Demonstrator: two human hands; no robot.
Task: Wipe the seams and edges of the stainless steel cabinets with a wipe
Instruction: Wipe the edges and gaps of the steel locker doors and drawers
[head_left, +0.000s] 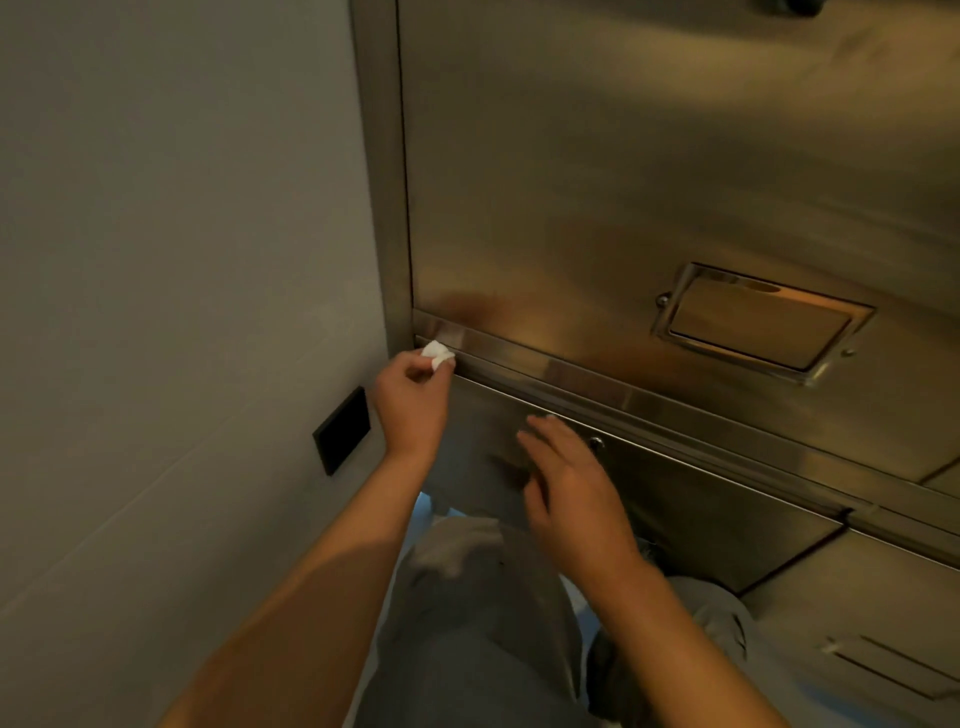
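The left hand (410, 397), at centre-left of the frame, pinches a small white wipe (437, 354) between thumb and fingertips and holds it against the left end of the horizontal seam (597, 387) — right where that seam meets the vertical frame edge (387, 208) of the stainless steel cabinet (623, 156). The right hand (566, 483), lower and nearer the middle of the frame, is spread with relaxed fingers and holds nothing; its fingertips lie close to the lower panel (701, 499), though contact cannot be made out. The two hands are apart.

The relation that matters: the seam's long axis runs from the wipe toward the lower right of the frame, passing just above the right hand's fingertips. So the unwiped length appears to lie to the right of the left hand, which is the nearer one and already carries the wipe — a sweep along that line looks like the natural step.

Further out, a recessed handle (763, 325) sits in the upper door at centre-right, a dark wall plate (343, 431) on the pale wall (156, 260) at left, and the person's knees (483, 623) fill the bottom.
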